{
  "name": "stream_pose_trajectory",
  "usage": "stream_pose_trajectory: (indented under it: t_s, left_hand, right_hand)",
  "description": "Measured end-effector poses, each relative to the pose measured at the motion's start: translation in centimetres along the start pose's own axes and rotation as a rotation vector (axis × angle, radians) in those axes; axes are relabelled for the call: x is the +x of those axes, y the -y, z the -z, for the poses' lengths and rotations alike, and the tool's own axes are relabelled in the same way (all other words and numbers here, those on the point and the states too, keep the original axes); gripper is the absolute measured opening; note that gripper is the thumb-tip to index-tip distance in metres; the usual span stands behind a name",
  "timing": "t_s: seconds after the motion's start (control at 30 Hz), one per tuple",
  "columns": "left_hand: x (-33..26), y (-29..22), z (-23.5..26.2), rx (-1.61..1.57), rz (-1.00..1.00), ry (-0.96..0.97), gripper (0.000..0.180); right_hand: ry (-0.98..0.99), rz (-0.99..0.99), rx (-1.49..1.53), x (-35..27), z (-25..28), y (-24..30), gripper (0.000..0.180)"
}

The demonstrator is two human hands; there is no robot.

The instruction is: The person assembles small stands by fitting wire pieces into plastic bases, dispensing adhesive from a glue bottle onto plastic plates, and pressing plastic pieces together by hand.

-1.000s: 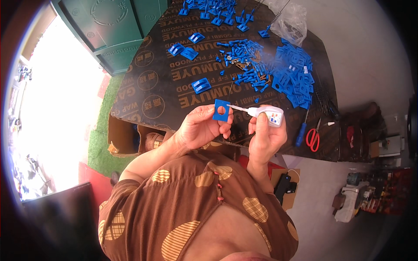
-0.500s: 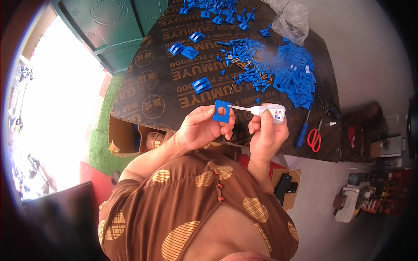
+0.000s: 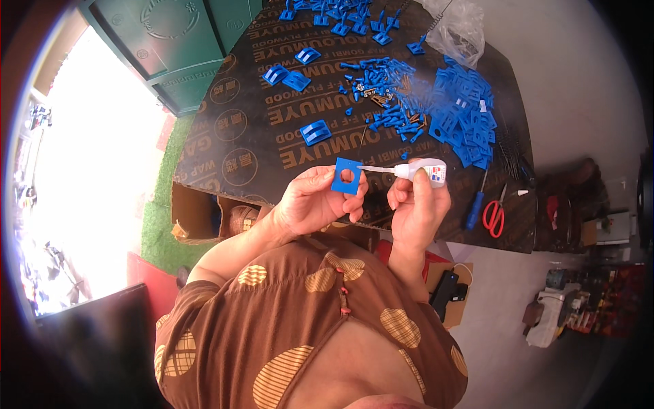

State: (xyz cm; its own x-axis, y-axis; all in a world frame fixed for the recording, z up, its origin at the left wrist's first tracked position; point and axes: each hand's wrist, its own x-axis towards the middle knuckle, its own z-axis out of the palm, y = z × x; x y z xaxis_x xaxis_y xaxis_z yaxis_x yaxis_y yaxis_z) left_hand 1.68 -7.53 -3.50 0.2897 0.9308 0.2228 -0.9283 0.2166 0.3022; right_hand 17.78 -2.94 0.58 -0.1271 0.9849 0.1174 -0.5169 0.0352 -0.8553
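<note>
Between the thumb and fingers of my left hand (image 3: pixel 310 199) is a flat blue plastic plate (image 3: pixel 338 183) with a round hole in it. My right hand (image 3: pixel 420 208) grips a small white glue bottle (image 3: pixel 424 171), tipped on its side with its thin nozzle (image 3: pixel 377 168) pointing left. The nozzle's end is at the plate's right edge; whether it touches cannot be made out. Both hands are above the near edge of the dark plywood table (image 3: pixel 252 160). Just beyond the plate lies a blue part with a raised curved strip (image 3: pixel 315 133).
Similar blue parts (image 3: pixel 276 75) lie farther left. A heap of small blue pegs and screws (image 3: pixel 388 88) adjoins a pile of blue plates (image 3: pixel 466 123). At right are a blue-handled screwdriver (image 3: pixel 475 210) and red scissors (image 3: pixel 494 219). A clear plastic bag (image 3: pixel 460 34) sits at the back.
The glue bottle has tilted slightly, and its nozzle stays at the plate's right side. Both hands keep nearly the same place and hold the same things.
</note>
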Motion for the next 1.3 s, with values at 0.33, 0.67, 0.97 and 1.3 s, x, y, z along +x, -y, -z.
stream_pose_trajectory:
  t_s: [0.33,0.67,0.97,1.3]
  left_hand:
    - [-0.1,0.0,0.1,-0.010,0.004,0.009,0.045]
    - [-0.1,0.1,0.0,-0.009,0.000,-0.009,0.044]
    - [0.0,0.1,-0.1,-0.001,-0.014,-0.007,0.044]
    - [0.0,0.1,-0.1,0.006,-0.009,-0.015,0.042]
  right_hand:
    - [0.006,-0.050,0.064,0.3,0.1,-0.2,0.018]
    - [-0.006,-0.024,0.006,0.3,-0.1,-0.3,0.021]
    - [-0.034,0.087,-0.112,-0.4,-0.6,0.1,0.022]
    - [-0.044,0.219,-0.314,-1.0,-0.8,0.5,0.020]
